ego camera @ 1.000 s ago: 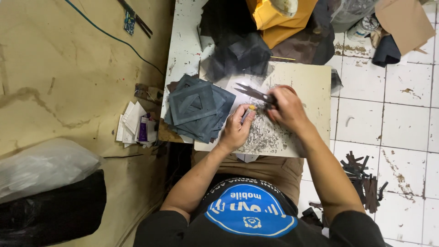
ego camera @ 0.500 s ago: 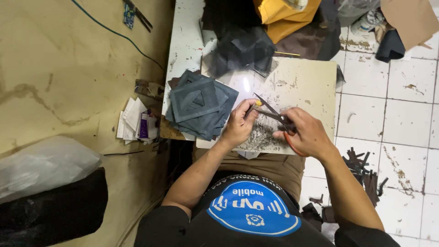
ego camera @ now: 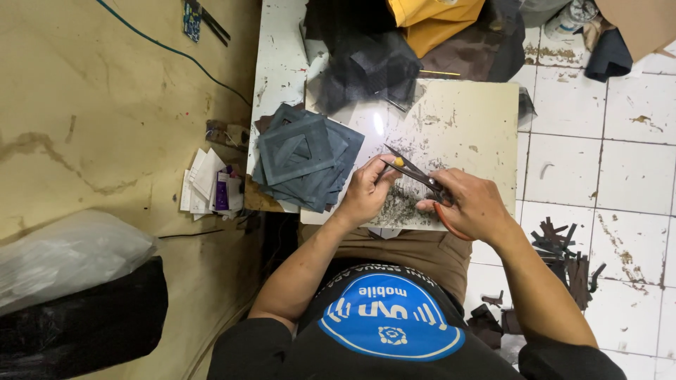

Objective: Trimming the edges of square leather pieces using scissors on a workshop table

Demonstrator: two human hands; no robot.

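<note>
Two hands were seen at work: scissors [ego camera: 415, 174] were gripped in the right hand [ego camera: 470, 207], a small yellowish piece [ego camera: 398, 162] pinched in the left hand [ego camera: 366, 191]. Fingertips so near the blades could probably be nicked.

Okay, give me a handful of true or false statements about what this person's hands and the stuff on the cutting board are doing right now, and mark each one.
1. The right hand holds scissors. True.
2. The left hand rests on the dark square stack. False: it pinches a small yellow piece at the scissor blades, beside the stack.
3. The stack lies at the left edge of the pale cutting board. True.
4. Dark scraps lie on the tiled floor by the right arm. True.
5. The yellow cloth lies in the person's lap. False: it is at the table's far end.
</note>
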